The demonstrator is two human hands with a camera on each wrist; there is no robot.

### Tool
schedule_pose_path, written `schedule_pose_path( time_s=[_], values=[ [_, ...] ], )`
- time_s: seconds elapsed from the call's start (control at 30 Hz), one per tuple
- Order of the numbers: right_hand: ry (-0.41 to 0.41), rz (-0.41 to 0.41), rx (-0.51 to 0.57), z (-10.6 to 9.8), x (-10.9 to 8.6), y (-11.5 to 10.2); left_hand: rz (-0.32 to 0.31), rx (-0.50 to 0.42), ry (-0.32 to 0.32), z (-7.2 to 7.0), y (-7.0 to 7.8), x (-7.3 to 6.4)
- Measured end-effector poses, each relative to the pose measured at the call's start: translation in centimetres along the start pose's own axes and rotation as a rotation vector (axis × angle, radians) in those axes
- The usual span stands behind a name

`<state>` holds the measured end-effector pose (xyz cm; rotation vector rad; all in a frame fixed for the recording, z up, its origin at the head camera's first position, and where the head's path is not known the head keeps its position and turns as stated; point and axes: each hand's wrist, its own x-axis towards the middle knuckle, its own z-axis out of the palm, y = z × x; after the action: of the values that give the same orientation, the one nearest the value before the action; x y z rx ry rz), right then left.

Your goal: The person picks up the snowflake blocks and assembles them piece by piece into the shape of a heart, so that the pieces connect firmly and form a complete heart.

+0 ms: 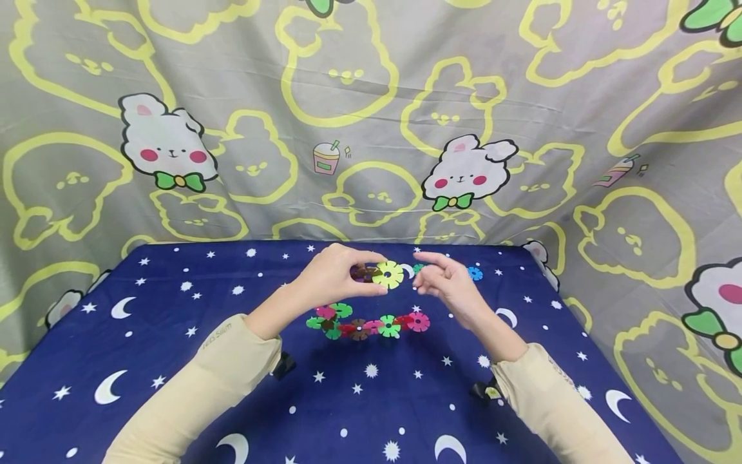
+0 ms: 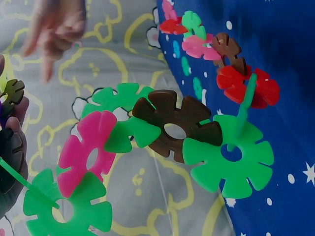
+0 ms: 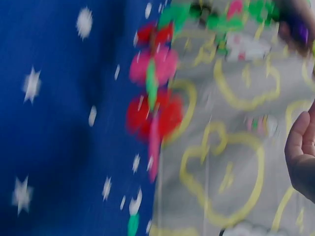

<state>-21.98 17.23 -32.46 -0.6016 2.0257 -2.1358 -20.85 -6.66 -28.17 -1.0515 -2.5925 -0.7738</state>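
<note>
My left hand (image 1: 333,277) grips one end of a chain of slotted plastic snowflake discs, with fingers above and thumb below. A yellow-green disc (image 1: 388,275) faces outward at its fingertips, beside dark brown and purple discs partly hidden by the hand. Below hangs the rest of the chain, with a green disc (image 2: 231,156), a brown disc (image 2: 174,125), a pink disc (image 2: 88,152) and a red disc (image 2: 248,87) among several interlocked pieces. Just right of the yellow-green disc, apart from it, is my right hand (image 1: 449,283). Its fingers are loosely bent and hold nothing.
Loose discs lie at the back of the table, including a blue disc (image 1: 475,274) and a green disc (image 1: 418,269). The table has a dark blue cloth (image 1: 232,380) with white stars and moons. A grey patterned curtain (image 1: 359,187) hangs behind and along the sides.
</note>
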Motion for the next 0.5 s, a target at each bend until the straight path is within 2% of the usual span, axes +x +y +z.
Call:
schedule_pose_path(
  time_s=[0.13, 0.23, 0.37, 0.5],
  values=[
    [0.127, 0.013, -0.061, -3.2, 0.8, 1.1, -0.001, 0.002, 0.012, -0.2, -0.2, -0.2],
    [0.193, 0.044, -0.099, -5.5, 1.3, 2.2, -0.006, 0.024, 0.013, -0.3, -0.3, -0.3],
    [0.239, 0.095, -0.152, -7.5, 1.6, 3.8, -0.018, 0.059, -0.004, -0.5, -0.2, -0.3],
    [0.245, 0.138, -0.202, -8.5, 1.8, 5.2, -0.019, 0.046, -0.041, -0.6, -0.3, -0.2]
  ],
)
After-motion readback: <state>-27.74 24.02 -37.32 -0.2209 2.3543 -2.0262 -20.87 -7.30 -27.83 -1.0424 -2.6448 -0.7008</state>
